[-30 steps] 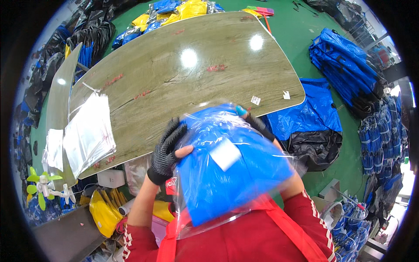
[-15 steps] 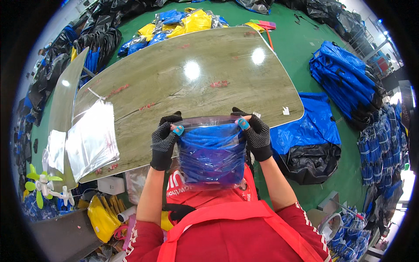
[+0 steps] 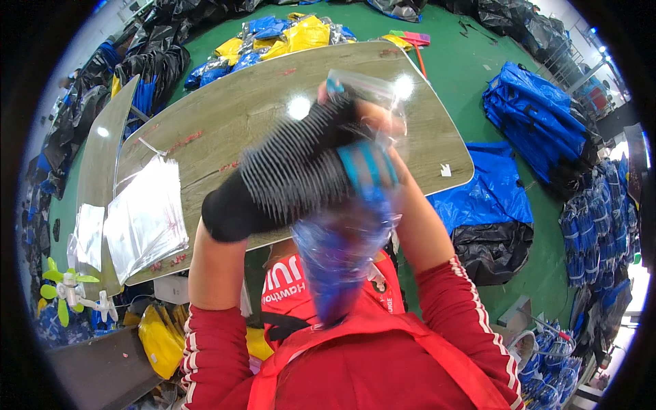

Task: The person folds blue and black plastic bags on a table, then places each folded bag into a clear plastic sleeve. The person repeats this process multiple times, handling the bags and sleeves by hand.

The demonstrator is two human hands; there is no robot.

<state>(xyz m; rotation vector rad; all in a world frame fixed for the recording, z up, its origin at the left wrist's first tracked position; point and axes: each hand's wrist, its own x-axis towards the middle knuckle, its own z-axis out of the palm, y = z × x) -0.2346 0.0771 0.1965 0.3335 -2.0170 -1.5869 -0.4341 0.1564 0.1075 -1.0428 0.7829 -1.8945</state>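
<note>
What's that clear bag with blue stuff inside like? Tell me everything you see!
The clear bag looks like thin, shiny, crinkled plastic. Blue material shows in its lower part, which narrows downward against the red apron. Its see-through top shows above the black-gloved left hand, which holds it. Blur hides finer details.

The clear plastic bag with blue contents (image 3: 328, 263), centre of frame, presents a glossy, creased film, partly blurred. The black knitted cloth glove (image 3: 290, 171) above it appears matt and ridged. The brown wood-grain tabletop (image 3: 232, 116) is smooth and glossy, reflecting bright spots. The flat clear plastic sleeves (image 3: 147, 212), left, are shiny. The red cloth apron (image 3: 389, 329), lower centre, is matt. The blue-and-black sheeting (image 3: 488, 195), right, looks crinkled with a plastic sheen.
</note>
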